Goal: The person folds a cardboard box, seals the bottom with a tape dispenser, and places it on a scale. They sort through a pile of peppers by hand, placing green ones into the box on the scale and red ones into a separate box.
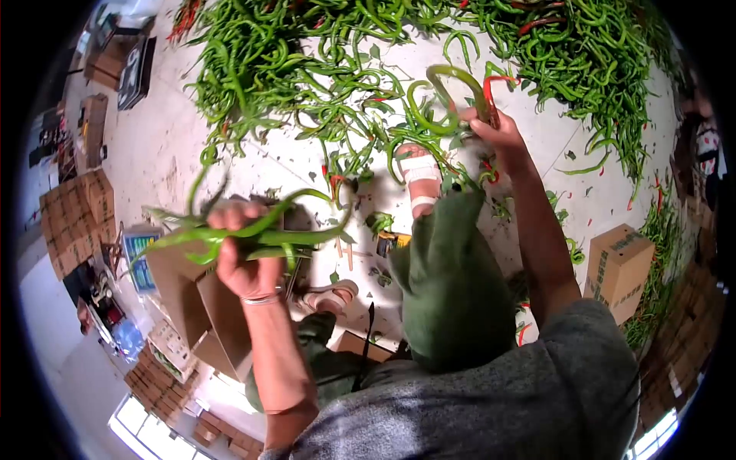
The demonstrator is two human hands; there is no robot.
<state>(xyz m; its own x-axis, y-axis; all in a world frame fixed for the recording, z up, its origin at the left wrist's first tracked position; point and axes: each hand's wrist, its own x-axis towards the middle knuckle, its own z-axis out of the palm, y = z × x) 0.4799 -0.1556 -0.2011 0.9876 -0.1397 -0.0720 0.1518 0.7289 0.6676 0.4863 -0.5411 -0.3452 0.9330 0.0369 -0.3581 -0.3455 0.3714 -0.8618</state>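
Observation:
My left hand (247,270) is closed round a bunch of long green chili peppers (295,237), whose curved ends stick out on both sides. The bunch is over an open cardboard box (178,285), partly hidden by my wrist and forearm. My right hand (502,139) reaches forward past my knee with its fingers closed on long curved chili peppers (460,74), mostly green with some red showing. Below and beyond it, loose chili peppers (337,115) lie scattered over the pale floor.
Large heaps of green chili peppers (590,65) spread along the far side and right. A closed cardboard box (619,268) stands at my right. Near my feet lies a small yellow and black object (392,243). Further cartons (77,218) and a black scale-like device (134,73) are at left.

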